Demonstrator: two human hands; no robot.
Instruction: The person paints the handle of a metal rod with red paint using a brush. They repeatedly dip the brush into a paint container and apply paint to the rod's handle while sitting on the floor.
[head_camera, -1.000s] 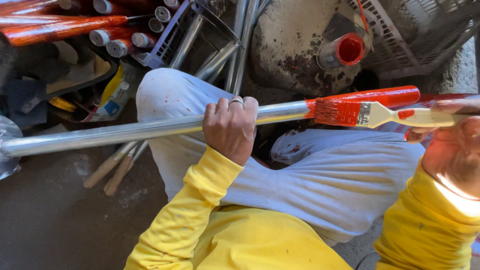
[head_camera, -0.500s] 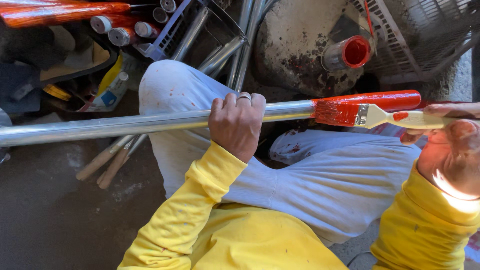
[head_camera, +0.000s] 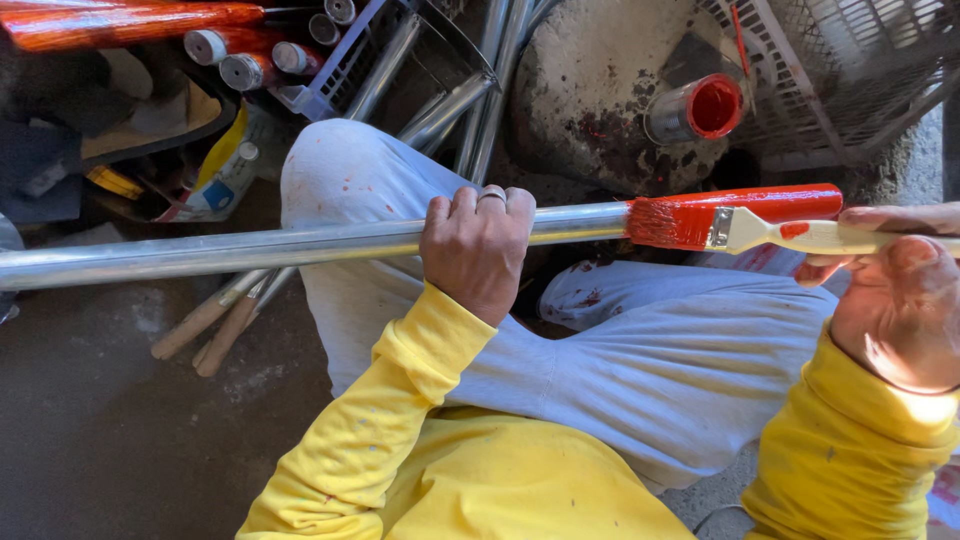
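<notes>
Across the lap, a metal pipe (head_camera: 300, 243) lay crosswise, clamped in the left hand (head_camera: 478, 250).
Right hand (head_camera: 895, 300) gripped a brush (head_camera: 740, 228), bristles pointing left along the pipe's red end.

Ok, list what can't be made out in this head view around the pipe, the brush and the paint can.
- Metal pipe: its left end is cut off by the frame edge, and a stretch is hidden under the left hand.
- Paintbrush: the handle end is covered by the right hand, itself cut by the right edge.
- Paint can: only its red opening shows; paint level unclear.
</notes>
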